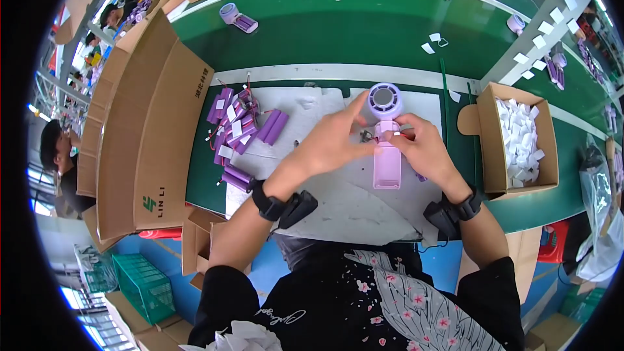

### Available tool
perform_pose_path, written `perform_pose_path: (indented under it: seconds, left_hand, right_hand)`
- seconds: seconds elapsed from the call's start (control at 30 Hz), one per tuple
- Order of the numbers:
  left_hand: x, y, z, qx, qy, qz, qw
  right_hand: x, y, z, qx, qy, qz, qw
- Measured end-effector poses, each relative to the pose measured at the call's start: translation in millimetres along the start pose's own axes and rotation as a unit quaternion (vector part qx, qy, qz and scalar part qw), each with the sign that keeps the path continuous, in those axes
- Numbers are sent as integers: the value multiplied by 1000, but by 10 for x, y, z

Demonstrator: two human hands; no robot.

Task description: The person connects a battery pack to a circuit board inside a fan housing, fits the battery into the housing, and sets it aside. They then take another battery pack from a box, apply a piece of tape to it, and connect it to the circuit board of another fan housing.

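A lilac handheld fan [388,168] lies on the grey work mat, its round head away from me and its hollow handle toward me. My left hand [331,136] is at the fan's left side, index finger beside the head and thumb against the handle. From the right, my right hand [422,146] grips the fan's neck, with its thumb over the handle's upper part. Thin wires show between the hands at the neck; their ends are hidden by the fingers. A small purple piece [420,177] partly shows beneath my right hand.
Purple battery packs [237,123] with white labels and wires are heaped at the left. A tall cardboard box [156,136] stands beyond them. At the right, a cardboard box [552,156] holds white pieces. Another fan [240,21] lies on the green surface behind a pale rail [273,75].
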State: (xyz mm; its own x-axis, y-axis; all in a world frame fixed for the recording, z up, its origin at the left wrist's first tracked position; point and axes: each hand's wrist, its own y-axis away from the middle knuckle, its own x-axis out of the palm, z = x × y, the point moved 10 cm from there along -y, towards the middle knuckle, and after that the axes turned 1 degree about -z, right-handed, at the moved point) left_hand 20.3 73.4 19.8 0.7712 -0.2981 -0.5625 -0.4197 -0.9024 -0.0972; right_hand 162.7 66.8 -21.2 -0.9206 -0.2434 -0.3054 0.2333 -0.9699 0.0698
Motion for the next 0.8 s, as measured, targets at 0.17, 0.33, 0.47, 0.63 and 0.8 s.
perform_pose_path:
  seconds: [0.17,0.33,0.47,0.63,0.8]
  left_hand:
    - [184,-3,44,-83,58,90,991]
    - [188,0,192,-106,186,103,971]
    - [212,88,220,-56,224,109,967]
    - [213,74,138,-82,214,124,965]
    - [226,74,68,-63,217,127,966]
  right_hand:
    - [-59,36,80,0,103,-14,995]
    - [-158,78,156,-12,156,-83,984]
    - [-202,109,426,-107,226,-109,962]
    - [-21,197,657,-214,230,-37,949]
    - [9,222,612,-195,236,-47,951]
